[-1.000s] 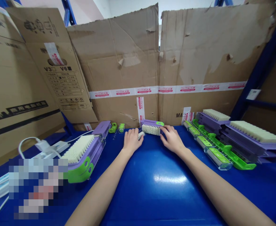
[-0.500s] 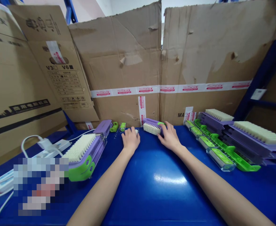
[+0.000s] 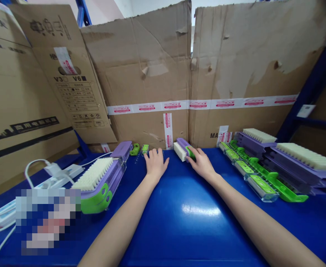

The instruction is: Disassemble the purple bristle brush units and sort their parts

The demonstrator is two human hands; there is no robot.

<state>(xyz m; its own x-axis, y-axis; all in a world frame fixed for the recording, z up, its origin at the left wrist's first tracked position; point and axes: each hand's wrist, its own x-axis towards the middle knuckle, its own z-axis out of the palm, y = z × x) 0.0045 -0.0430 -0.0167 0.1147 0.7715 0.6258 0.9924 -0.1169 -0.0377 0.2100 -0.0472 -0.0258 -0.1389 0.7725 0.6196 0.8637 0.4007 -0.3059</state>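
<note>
My right hand (image 3: 202, 162) has its fingers around the green end of a purple brush (image 3: 184, 144) with cream bristles, standing at the back of the blue table. My left hand (image 3: 155, 164) rests palm down to the left of it, fingers spread. Just beside those fingers lies a small green and clear plastic piece (image 3: 145, 148). A thin metal spring (image 3: 137, 158) and a loose green end part (image 3: 134, 149) are a little further left. Whatever lies under my left palm is hidden.
A larger purple and green brush (image 3: 98, 185) lies at left, near a white power strip (image 3: 65, 172) with cables. On the right stand purple brush bodies (image 3: 305, 163), with green end parts (image 3: 285, 191) and clear pieces (image 3: 260, 185) in rows. Cardboard (image 3: 152, 85) walls the back.
My left hand's fingers have spread and stretched forward. The brush in my right hand has turned, its far end swinging back and to the right.
</note>
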